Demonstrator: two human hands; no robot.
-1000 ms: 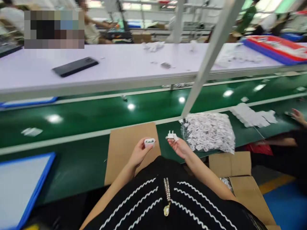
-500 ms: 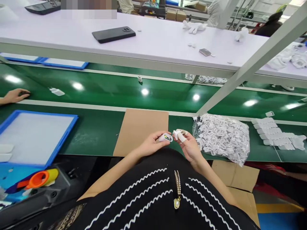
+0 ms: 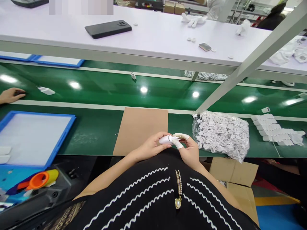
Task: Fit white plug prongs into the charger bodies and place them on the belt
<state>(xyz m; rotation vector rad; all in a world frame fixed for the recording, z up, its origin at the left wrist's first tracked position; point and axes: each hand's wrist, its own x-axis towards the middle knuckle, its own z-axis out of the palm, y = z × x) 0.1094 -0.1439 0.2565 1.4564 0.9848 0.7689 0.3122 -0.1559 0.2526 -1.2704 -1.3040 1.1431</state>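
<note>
My left hand (image 3: 153,144) grips a white charger housing (image 3: 164,139), held sideways above the bench edge. My right hand (image 3: 188,148), with white covers on its fingertips, is closed on a white plug cap with metal pins (image 3: 176,139). The cap meets the housing's right end, and a thin dark gap shows between them. Under and behind my hands lies a brown cardboard sheet (image 3: 144,124). A clear bag of white plug caps (image 3: 223,134) sits to the right of my right hand.
White housings (image 3: 273,129) are stacked at the far right. A blue-framed tray (image 3: 38,134) lies left. Chargers (image 3: 46,90) rest on the green belt (image 3: 107,86), near another person's hand (image 3: 11,95). A slanted metal post (image 3: 223,86) and a shelf with a phone (image 3: 109,29) stand ahead.
My right hand has brought the plug cap against the open end of the housing, covering the circuit board visible earlier. The chargers on the belt have shifted left in view.
</note>
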